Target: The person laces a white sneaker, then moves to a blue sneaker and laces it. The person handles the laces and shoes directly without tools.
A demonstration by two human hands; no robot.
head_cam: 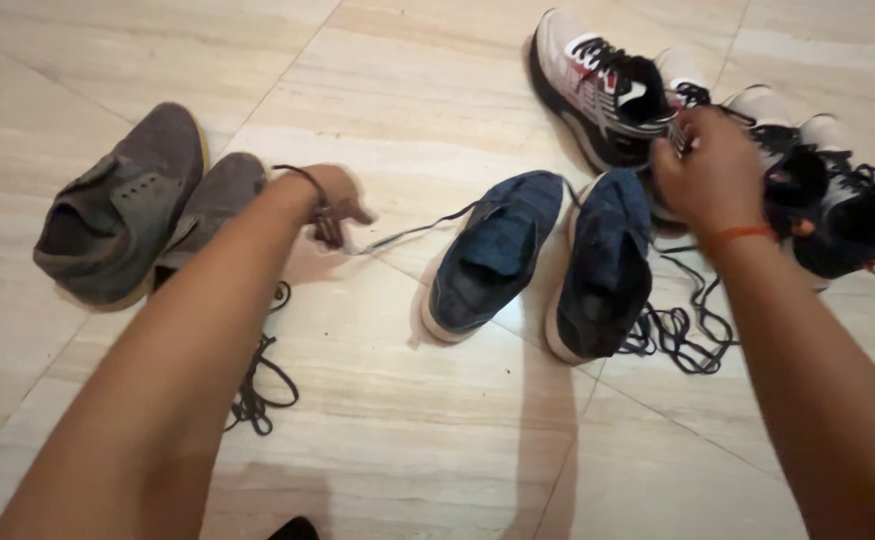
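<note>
From the head camera, the left hand (pixel 333 205) pinches a dark lace (pixel 413 232) running toward three o'clock to the blue shoe (pixel 493 255), apparently mid-unlacing, while the right hand (pixel 713 170) closes on the sneakers' (pixel 608 85) laces at one o'clock.

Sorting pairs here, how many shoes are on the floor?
7: two grey at left, two blue in the middle, three white-and-black at top right; others may be hidden.

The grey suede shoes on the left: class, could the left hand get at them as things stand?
Probably yes. The left hand pinches a dark lace right beside the grey suede shoes, with only bare floor between; it would likely need to drop the lace first.
</note>
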